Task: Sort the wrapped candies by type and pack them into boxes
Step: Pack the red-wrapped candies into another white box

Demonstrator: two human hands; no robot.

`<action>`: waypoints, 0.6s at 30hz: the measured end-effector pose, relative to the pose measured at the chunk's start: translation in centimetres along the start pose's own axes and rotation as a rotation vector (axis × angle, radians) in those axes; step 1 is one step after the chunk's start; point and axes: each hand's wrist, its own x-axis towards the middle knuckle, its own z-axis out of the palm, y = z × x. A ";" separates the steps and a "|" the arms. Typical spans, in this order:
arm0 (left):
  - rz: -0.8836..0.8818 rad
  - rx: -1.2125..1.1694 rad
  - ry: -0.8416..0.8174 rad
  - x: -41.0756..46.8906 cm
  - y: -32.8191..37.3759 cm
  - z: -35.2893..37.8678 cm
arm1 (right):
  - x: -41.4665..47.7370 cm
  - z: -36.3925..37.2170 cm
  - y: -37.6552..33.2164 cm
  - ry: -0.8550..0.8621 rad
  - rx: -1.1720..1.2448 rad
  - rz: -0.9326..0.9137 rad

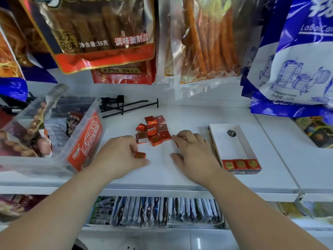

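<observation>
Left hand (124,152) pinches a red foil-wrapped square candy (140,155); the white cardboard box (229,146) sits at three o'clock, beyond the right hand (192,150), whose grip I cannot tell.

Black hooks (122,108) lie beside a clear snack bin (84,141)

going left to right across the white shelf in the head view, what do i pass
clear plastic bin → left hand pinching a red candy → pile of red candies → right hand → white box with three candies
</observation>
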 end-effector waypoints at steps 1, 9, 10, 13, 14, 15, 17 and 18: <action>-0.003 0.047 -0.020 -0.2 0.3 0.1 | -0.1 -0.2 0.2 0.015 0.024 -0.001; 0.143 -0.011 -0.315 -0.7 -0.2 -1.1 | -2.1 -1.8 1.7 -0.086 0.210 0.008; 0.174 -0.029 -0.337 -0.7 -0.4 -1.1 | -2.4 -1.9 1.7 -0.102 0.212 -0.004; 0.238 -0.049 -0.339 -0.7 -0.3 -0.8 | -3.0 -1.9 1.7 -0.106 0.286 -0.029; 0.253 -0.061 -0.328 -0.7 -0.1 -0.6 | -3.1 -2.0 1.6 -0.097 0.326 -0.024; 0.266 -0.076 -0.320 -0.8 0.1 -0.2 | -3.2 -2.1 1.5 -0.086 0.375 -0.013; 0.292 -0.098 -0.313 -1.0 0.7 0.5 | -3.4 -2.4 1.0 -0.064 0.503 0.024; 0.307 -0.092 -0.305 -1.0 1.0 1.0 | -3.6 -2.5 0.8 -0.059 0.560 0.043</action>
